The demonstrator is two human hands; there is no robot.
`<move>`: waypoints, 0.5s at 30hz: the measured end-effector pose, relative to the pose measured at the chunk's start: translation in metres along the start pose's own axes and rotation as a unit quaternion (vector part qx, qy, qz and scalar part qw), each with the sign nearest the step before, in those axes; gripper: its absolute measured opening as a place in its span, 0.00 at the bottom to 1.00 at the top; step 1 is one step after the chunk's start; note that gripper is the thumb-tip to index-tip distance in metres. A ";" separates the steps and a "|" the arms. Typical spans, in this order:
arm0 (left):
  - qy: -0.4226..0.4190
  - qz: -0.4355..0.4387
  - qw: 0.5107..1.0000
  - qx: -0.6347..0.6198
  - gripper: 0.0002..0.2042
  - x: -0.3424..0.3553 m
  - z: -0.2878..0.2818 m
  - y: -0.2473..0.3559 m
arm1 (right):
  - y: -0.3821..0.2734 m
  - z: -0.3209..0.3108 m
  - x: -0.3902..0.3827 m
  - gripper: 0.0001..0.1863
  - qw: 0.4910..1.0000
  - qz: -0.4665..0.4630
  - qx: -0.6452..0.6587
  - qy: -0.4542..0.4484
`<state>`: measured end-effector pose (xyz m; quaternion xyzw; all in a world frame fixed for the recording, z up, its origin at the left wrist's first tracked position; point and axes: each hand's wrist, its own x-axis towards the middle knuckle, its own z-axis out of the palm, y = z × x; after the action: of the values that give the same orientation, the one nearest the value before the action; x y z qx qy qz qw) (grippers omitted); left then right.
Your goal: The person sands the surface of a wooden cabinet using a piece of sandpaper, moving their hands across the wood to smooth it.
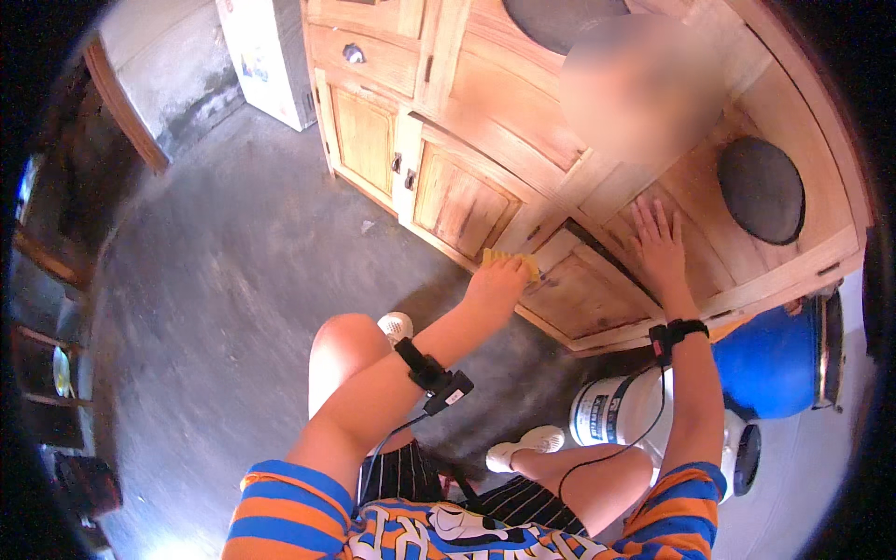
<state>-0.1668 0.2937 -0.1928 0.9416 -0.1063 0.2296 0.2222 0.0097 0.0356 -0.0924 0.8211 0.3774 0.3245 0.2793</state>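
"What do you have in your left hand?"

"My left hand (499,285) grips a yellow pad (495,255) with a ridged edge, my fingers closed over much of it. The pad is near the middle of the frame, at the lower part of the wooden cabinet (551,201), between two door panels. I can't tell how firmly it meets the wood."

"And your right?"

"My right hand (661,247) holds nothing. It's right of centre, palm toward a wooden panel, fingers spread out over it. A dark oval (762,191) sits in the wood farther right, and a second oval (565,19) shows at the top edge. I can't tell whether they're plates or openings."

"What about the rest of the cabinet?"

"Toward the upper left there's a drawer with a round knob (353,53), and below it a pair of doors with dark handles (410,178)."

"Anything on your wrists?"

"A black strap (425,369) on the left and another strap (686,329) on the right, each with a thin cable."

"And around you?"

"Grey floor (215,280) fills much of the left. A white bucket (595,411) and a blue drum (770,359) stand at the lower right, near the cabinet. My white shoes (541,437) show at lower centre."
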 end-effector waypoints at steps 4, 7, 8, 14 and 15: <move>-0.063 -0.013 0.998 -0.020 0.14 0.011 -0.008 0.004 | 0.002 -0.004 -0.008 0.33 1.000 -0.025 0.010 0.002; -0.093 -0.029 0.993 -0.065 0.16 0.012 -0.006 0.010 | 0.007 -0.009 -0.022 0.33 0.999 0.001 0.011 -0.032; -0.078 -0.029 0.993 -0.083 0.16 0.010 -0.007 0.005 | 0.006 -0.012 -0.016 0.33 0.999 0.016 0.005 -0.041; -0.020 0.001 0.998 -0.060 0.10 0.011 -0.009 0.012 | -0.015 -0.007 -0.004 0.34 0.990 0.140 -0.012 0.024; 0.000 0.013 0.998 -0.055 0.10 0.011 -0.009 0.014 | -0.017 -0.004 -0.008 0.33 0.986 0.161 -0.009 0.035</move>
<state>-0.1649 0.2844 -0.1752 0.9263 -0.1316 0.2262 0.2710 -0.0044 0.0396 -0.1047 0.8567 0.2468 0.3971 0.2178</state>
